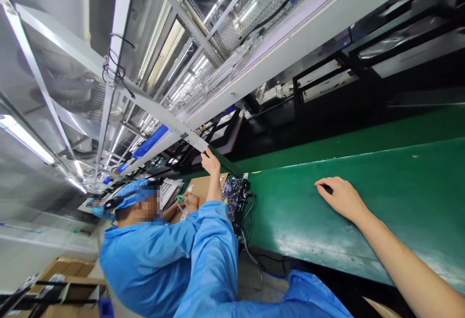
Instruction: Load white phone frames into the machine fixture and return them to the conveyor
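Observation:
My left hand (pixel 211 163), in a blue sleeve, is raised at the metal post (pixel 194 140) of the overhead frame. Its fingers are bent and closed about the post's edge, though part of the grip is hidden. On the green work surface (pixel 290 202) lies my right hand (pixel 339 196), bare-armed, palm down. Its fingers are loosely bent, with a gap between thumb and forefinger and nothing seen in it. Below my left hand, a black-and-white speckled device (pixel 234 197) with cables stands by the bench edge.
To the left, a co-worker (pixel 152 255) in blue clothes and cap handles a small green item (pixel 180 198) over a brown board (pixel 203 187). Black frames (pixel 316 85) line the back of the bench. Cables (pixel 247 240) hang over its front edge. Cardboard boxes (pixel 69 269) stand at lower left.

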### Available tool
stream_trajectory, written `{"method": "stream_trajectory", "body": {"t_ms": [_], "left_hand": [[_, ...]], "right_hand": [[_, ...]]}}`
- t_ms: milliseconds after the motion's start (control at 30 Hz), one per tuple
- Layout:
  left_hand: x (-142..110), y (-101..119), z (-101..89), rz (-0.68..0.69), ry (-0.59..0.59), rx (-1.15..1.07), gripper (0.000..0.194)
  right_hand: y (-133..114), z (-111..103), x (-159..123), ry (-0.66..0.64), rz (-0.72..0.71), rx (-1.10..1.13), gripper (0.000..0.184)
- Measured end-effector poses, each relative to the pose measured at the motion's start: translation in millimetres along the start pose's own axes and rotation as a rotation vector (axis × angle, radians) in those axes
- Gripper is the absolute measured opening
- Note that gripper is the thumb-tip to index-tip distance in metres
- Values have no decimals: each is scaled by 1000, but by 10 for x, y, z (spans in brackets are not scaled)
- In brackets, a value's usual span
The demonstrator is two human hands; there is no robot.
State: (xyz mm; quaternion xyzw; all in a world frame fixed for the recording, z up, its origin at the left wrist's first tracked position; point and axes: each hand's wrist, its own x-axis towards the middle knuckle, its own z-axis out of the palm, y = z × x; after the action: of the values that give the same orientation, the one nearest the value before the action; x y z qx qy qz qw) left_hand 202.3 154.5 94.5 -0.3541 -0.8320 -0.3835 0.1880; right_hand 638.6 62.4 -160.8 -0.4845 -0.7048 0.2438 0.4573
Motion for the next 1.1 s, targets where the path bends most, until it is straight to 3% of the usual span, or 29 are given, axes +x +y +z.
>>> {"method": "stream_trajectory", "body": {"t_ms": [233, 333, 433, 533, 633, 700, 733, 800, 933, 1100], "left_hand": [[-20, 53, -2, -83, 12, -9, 53], [-202, 66, -9, -99, 33, -30, 51], [-731, 44, 42, -29, 25, -65, 51], [-1567, 0, 203, 166, -84, -100, 54], [-2398, 59, 445, 440, -371, -114, 45], [-2750, 166, 611, 672, -643, -51, 56], [-2846, 219, 686, 703, -726, -18, 59], [-2910, 290, 795, 689, -797, 22, 62], [-2856, 308, 824, 677, -786, 9, 57], [-2860, 315, 830, 702, -766, -8, 57]], "right_hand": [[-11, 28, 31, -6, 15, -13, 41], [-19, 47, 36, -4, 13, -13, 40], [-33, 60, 42, 12, 7, -17, 40], [-45, 35, 37, 8, 0, -4, 39], [-44, -54, 10, -14, 18, 4, 40], [-32, -124, 0, -26, 39, 3, 40], [-25, -152, 2, -31, 49, 6, 40], [-12, -184, 13, -43, 70, 16, 40], [-22, -152, 5, -44, 77, -29, 39], [-20, -58, 48, 35, 50, -301, 49]]}}
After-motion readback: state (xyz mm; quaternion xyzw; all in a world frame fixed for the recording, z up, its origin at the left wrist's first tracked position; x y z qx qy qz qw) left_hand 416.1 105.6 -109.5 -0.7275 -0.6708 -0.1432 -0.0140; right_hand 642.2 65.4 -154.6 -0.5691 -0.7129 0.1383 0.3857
